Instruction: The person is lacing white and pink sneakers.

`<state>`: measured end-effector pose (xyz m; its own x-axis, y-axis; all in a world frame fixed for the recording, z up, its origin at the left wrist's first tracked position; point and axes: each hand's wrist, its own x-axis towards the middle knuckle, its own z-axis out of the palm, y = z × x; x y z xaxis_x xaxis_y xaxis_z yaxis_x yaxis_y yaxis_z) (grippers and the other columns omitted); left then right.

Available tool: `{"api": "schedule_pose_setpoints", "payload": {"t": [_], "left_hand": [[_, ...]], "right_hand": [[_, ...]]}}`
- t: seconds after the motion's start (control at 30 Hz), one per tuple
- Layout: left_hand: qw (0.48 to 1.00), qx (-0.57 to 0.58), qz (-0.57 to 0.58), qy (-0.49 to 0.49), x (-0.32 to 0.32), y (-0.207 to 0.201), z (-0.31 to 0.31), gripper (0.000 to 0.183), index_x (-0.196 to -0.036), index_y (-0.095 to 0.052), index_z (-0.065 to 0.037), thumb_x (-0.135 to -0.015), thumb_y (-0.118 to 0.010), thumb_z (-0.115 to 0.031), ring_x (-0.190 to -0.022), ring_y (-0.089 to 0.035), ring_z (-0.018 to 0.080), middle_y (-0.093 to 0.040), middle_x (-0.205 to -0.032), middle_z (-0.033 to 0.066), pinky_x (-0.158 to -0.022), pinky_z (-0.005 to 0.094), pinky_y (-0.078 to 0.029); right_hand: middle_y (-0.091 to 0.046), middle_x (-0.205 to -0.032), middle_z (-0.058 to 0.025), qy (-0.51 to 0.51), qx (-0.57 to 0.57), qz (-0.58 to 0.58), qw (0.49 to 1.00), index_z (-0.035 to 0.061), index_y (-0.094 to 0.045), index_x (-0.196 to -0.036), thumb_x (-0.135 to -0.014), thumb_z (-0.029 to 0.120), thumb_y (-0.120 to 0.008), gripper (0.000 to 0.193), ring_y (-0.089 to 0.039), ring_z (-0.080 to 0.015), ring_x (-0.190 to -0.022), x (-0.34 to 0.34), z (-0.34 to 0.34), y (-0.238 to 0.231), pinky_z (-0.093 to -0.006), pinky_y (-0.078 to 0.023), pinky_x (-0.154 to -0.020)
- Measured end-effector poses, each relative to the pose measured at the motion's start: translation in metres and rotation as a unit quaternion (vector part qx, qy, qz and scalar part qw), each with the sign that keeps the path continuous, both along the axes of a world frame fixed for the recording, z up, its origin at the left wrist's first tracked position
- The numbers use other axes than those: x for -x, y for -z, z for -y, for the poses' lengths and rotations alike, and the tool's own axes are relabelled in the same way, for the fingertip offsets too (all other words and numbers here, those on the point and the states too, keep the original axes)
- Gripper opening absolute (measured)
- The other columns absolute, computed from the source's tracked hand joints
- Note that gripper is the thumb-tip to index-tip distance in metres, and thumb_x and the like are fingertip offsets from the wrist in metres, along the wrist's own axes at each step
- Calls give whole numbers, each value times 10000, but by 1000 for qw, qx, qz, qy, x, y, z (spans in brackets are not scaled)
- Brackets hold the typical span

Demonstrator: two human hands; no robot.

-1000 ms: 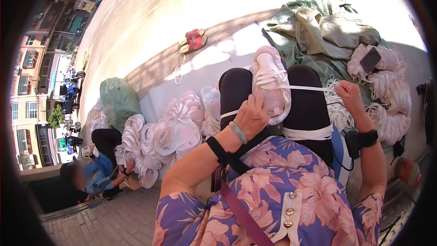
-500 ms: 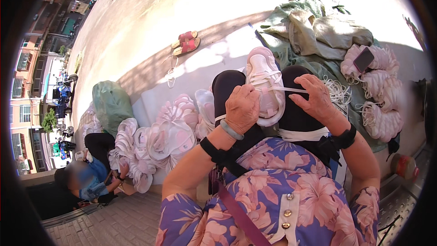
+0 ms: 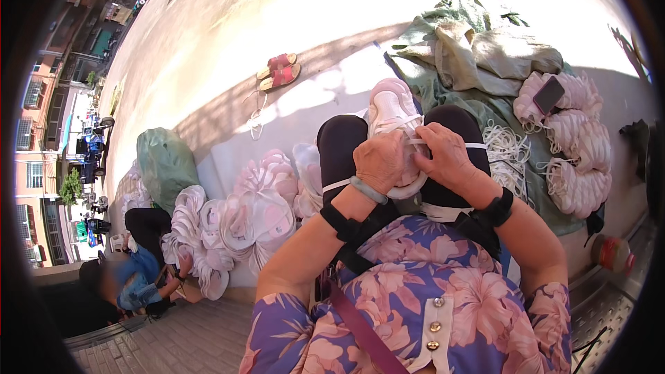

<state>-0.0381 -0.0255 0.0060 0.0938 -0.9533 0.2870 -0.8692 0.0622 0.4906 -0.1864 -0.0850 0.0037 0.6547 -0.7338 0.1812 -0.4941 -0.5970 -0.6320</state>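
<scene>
A white and pale pink sneaker (image 3: pixel 392 105) lies between my knees, toe pointing away, with a white shoelace (image 3: pixel 396 125) threaded across its upper. My left hand (image 3: pixel 379 161) is closed against the sneaker's left side at the eyelets; its fingertips are turned in and hidden. On the other side, my right hand (image 3: pixel 443 158) pinches the lace close to the upper, thumb and fingers nearly meeting the left hand. Thin white strips cross both black-clad knees, and I cannot tell for sure whether they are the lace's ends. Both hands cover the shoe's middle; its heel shows below them.
Stacked pale shoe parts (image 3: pixel 260 218) and a green sack (image 3: pixel 166 166) lie left, beside a seated person (image 3: pixel 142 280). Loose white laces (image 3: pixel 509 156) are right of my knee. Farther right, a phone (image 3: pixel 548 95) rests on bundled pink shoe parts (image 3: pixel 578 142). Red sandals (image 3: pixel 280 77) stand ahead.
My right hand has moved left from beyond the right knee to the sneaker, and the lace stretched between them is no longer taut there. My left hand stays at the shoe, slightly shifted.
</scene>
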Motion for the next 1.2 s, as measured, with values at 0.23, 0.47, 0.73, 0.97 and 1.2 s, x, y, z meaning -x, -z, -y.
{"api": "schedule_pose_setpoints", "payload": {"t": [0.23, 0.47, 0.73, 0.97, 1.2], "left_hand": [[998, -54, 1, -21, 5, 4, 8, 157, -796, -634, -93, -781, -543, -221, -642, -604, 309, -612, -696, 135, -576, 375, -475], [999, -44, 26, -14, 10, 7, 11, 125, -760, -607, -90, -771, -532, -189, -665, -598, 298, -608, -727, 118, -558, 364, -471], [995, 24, 78, 54, -2, -26, -6, 41, -740, -584, -58, -735, -555, -87, -698, -597, 296, -582, -940, 127, -584, 347, -486], [995, 16, 84, -49, -79, -9, -84, 39, -730, -536, -14, -759, -550, -36, -730, -578, 314, -571, -902, 141, -621, 359, -467], [972, -56, 132, -184, -146, 14, -186, 44, -723, -528, -28, -752, -540, -59, -742, -566, 346, -578, -891, 140, -624, 398, -452]], "right_hand": [[-539, -778, -146, 15, -10, 43, 999, 2, -554, -844, -664, 124, -553, 218, -555, -324, -777, 4, 1, 3, -399, -445, -691], [-546, -796, -149, 11, -4, 67, 998, 0, -567, -861, -664, 117, -550, 230, -557, -326, -793, 2, -1, 7, -402, -445, -702], [-574, -853, -173, 34, -85, 65, 994, -24, -459, -1119, -673, 140, -557, 485, -569, -329, -802, 7, -1, 6, -395, -457, -718], [-570, -823, -145, 35, -66, 61, 995, 9, -510, -1094, -674, 129, -551, 439, -572, -316, -767, 13, 0, 10, -389, -463, -696], [-574, -850, -129, 20, -29, 63, 997, 39, -580, -1024, -672, 107, -539, 361, -572, -312, -755, 12, 1, 10, -366, -466, -690]]}}
